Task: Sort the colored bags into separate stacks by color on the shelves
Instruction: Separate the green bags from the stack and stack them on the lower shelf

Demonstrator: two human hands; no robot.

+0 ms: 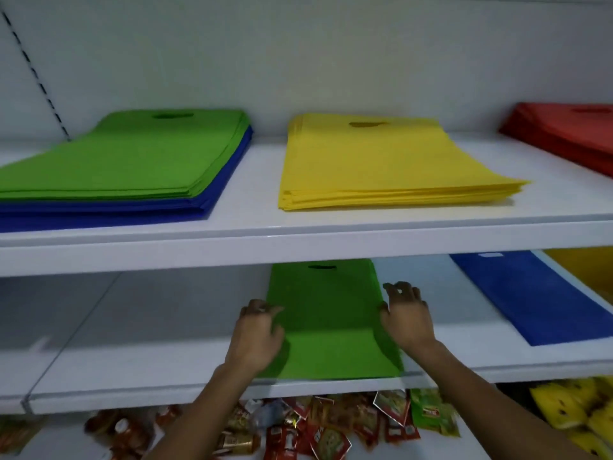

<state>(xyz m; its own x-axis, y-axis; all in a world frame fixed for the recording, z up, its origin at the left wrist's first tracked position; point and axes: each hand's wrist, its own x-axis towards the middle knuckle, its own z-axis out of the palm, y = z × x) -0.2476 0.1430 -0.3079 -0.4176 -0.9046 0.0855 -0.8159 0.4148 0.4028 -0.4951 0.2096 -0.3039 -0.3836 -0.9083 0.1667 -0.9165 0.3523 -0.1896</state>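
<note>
A single green bag (326, 313) lies flat on the lower white shelf (149, 366), its handle hole toward the back. My left hand (257, 333) rests on the bag's left edge with fingers slightly bent. My right hand (406, 315) touches its right edge, fingers loosely curled above it. On the upper shelf (298, 240), a stack of green bags (132, 154) sits on top of blue bags (99, 214) at the left. A yellow stack (381, 161) lies in the middle and a red stack (570, 134) at the right.
A blue bag (537, 297) lies on the lower shelf to the right, with a yellow surface (587, 263) beyond it. Under the lower shelf are several snack packets (331, 426) and yellow packs (574, 413). The white back wall closes off the shelves.
</note>
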